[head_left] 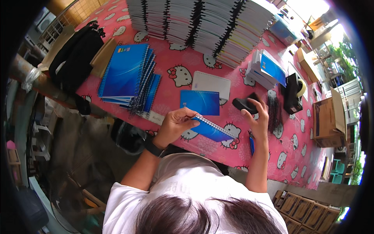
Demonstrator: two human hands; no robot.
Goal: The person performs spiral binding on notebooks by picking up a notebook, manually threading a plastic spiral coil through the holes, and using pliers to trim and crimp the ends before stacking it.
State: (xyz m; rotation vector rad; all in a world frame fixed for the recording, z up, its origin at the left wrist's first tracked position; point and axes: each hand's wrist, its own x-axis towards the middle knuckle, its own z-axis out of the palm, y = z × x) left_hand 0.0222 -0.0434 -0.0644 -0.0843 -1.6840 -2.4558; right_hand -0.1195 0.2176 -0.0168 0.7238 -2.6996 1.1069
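Note:
My left hand [178, 124] is closed on one end of a blue spiral-bound notebook [212, 129], held tilted over the table's near edge with its coil facing up. My right hand [257, 119] has thumb and forefinger apart at a small dark oblong object [245, 104], whose kind I cannot make out. Whether the fingertips touch it is unclear. Just beyond the held notebook lies a flat blue cover sheet [200, 102], overlapping a white coil-edged notebook or sheet [212, 84]. A blue pen [251, 143] rests beside my right wrist.
Piled blue spiral notebooks [124, 72] stand at left, near a black bag [74, 58]. Tall stacks of bound pages [179, 27] line the back. Rightward are a smaller stack [265, 70], loose black coils [275, 115], a tape dispenser [293, 93] and a cardboard box [329, 119].

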